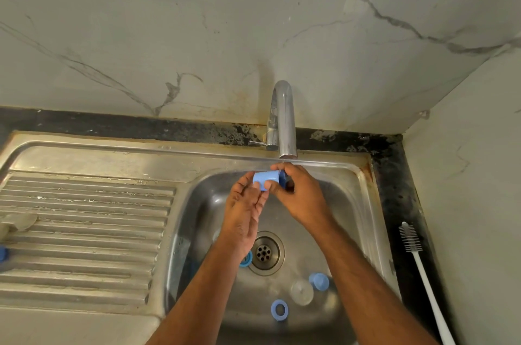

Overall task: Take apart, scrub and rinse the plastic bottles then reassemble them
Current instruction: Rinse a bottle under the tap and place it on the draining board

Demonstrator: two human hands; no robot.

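Observation:
My right hand [298, 192] pinches a small blue bottle cap [266, 179] under the tap spout [287, 130], where a thin stream of water falls. My left hand [244, 203] lies open beside it, its fingertips touching the cap's left end. On the sink floor lie a blue ring [279, 309], a clear teat [302, 292], another blue cap [319, 281] and a blue part [246, 260] half hidden by my left forearm.
The steel sink basin [355, 220] has its drain [264, 253] in the middle. A ribbed draining board [84, 232] lies to the left, with a clear piece [19, 225] and a blue piece [3, 254] at its left edge. A white bottle brush [423, 271] lies on the dark counter at right.

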